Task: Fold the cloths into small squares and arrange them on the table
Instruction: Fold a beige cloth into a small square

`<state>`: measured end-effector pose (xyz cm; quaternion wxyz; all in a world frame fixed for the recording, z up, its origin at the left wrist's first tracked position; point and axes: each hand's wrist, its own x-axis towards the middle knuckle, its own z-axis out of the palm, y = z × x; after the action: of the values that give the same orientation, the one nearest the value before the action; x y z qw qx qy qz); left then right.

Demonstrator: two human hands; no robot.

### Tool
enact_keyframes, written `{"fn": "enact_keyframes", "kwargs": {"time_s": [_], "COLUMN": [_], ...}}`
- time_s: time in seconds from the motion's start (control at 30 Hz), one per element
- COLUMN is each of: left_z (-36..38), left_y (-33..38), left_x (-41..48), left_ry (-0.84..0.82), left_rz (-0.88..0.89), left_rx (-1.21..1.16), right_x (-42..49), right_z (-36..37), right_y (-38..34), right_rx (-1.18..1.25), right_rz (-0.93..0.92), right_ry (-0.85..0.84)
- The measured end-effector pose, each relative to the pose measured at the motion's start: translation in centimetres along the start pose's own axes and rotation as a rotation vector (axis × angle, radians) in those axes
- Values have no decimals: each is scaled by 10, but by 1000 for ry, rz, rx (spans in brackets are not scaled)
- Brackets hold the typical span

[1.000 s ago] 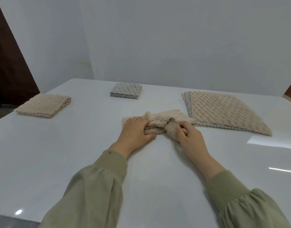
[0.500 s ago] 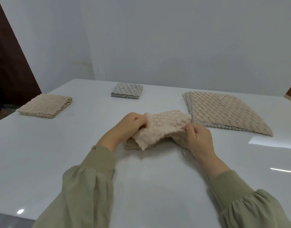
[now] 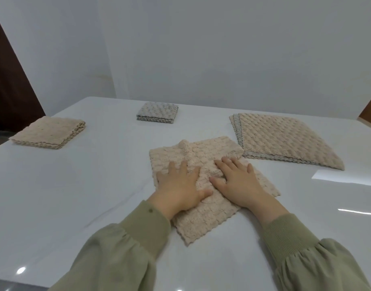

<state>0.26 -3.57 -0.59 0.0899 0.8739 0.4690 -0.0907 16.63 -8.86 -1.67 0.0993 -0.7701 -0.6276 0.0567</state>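
While no writing showed anywhere, the left hand [image 3: 178,185] and right hand [image 3: 239,181] lay spread, fingers straight, pressing the cloth [image 3: 203,219] flat mid-desk [image 3: 54,206].

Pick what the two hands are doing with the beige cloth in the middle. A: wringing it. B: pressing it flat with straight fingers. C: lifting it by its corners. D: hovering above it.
B: left hand and right hand lie palm-down, fingers straight, on the beige cloth spread on the table.
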Motion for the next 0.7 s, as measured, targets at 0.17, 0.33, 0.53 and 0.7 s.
{"fn": "enact_keyframes", "kwargs": {"time_s": [0.17, 0.33, 0.53, 0.7], "left_z": [-10, -17, -14, 0], "left_y": [-37, -61, -30, 6], "left_x": [24, 31, 24, 15], "left_ry": [-41, -3, 396, 250], "left_rz": [138, 268, 163, 236], "left_rx": [-21, -240, -242, -77], "right_x": [-9, -10, 5, 26], "right_z": [-12, -11, -6, -9], "right_y": [-4, -3, 26, 60], "right_rx": [-172, -6, 22, 34], "right_rz": [-12, -38, 78, 127], "right_ry": [110, 393, 585, 352]}}
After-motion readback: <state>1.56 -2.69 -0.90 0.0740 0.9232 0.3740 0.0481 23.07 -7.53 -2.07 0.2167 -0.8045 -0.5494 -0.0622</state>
